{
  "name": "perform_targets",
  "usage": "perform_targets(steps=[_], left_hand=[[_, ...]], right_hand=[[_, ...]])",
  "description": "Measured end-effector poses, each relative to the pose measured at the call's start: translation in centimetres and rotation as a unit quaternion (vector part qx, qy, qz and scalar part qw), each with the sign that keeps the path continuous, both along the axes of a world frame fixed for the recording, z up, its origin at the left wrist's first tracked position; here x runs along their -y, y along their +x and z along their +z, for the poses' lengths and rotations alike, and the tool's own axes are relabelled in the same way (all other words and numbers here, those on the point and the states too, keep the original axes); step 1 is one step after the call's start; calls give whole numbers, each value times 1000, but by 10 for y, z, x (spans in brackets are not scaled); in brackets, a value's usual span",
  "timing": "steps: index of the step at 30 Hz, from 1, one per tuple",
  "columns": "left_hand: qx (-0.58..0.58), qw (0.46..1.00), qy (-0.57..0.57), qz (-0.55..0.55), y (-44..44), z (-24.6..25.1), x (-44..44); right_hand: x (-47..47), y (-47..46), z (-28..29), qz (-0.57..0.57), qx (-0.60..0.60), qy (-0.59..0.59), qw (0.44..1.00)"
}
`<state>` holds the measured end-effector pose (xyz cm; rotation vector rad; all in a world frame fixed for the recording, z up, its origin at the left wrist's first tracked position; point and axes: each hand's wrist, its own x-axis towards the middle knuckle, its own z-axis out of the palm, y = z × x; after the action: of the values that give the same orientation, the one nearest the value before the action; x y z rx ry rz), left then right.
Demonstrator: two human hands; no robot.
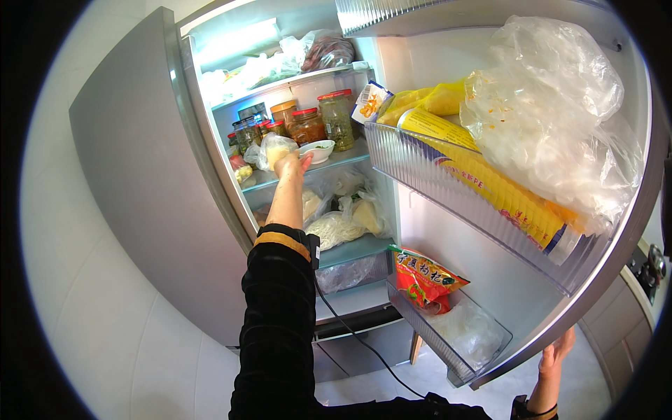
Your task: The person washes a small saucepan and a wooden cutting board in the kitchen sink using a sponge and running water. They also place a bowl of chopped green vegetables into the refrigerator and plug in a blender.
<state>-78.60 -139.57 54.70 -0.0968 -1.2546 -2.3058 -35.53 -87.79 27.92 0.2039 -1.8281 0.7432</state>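
Note:
My left hand [290, 164] reaches into the open refrigerator at the middle shelf. Its fingers are at a clear plastic bag with pale yellow contents [276, 152]; the fingertips are partly hidden, and whether they grip the bag does not show. Beside the hand, on its right, sits a white bowl [319, 150] with something green in it. Behind stand a red-lidded jar of reddish food [307, 127] and a taller red-lidded jar of green contents [337, 119]. At the lower right my right hand [557, 350] is by the outer edge of the refrigerator door [593, 299], its fingers partly hidden.
Door bins [462, 202] hold a yellow roll package [488, 184], a large clear plastic bag [551, 105] and a red food packet [425, 281]. Bagged noodles [336, 229] lie on the lower shelf. The other refrigerator door [152, 157] is at left. A black cable [362, 341] hangs from my left sleeve.

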Motion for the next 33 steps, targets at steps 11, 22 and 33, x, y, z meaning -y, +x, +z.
perform_targets(steps=[11, 22, 33], left_hand=[[14, 976, -149, 158, 14, 7, -8], [18, 988, -153, -29, 149, -148, -19], [344, 857, 358, 138, 214, -489, 89]], right_hand=[[2, 8, 18, -21, 10, 24, 999], [9, 15, 25, 6, 15, -31, 999], [-3, 23, 27, 19, 43, -29, 998]])
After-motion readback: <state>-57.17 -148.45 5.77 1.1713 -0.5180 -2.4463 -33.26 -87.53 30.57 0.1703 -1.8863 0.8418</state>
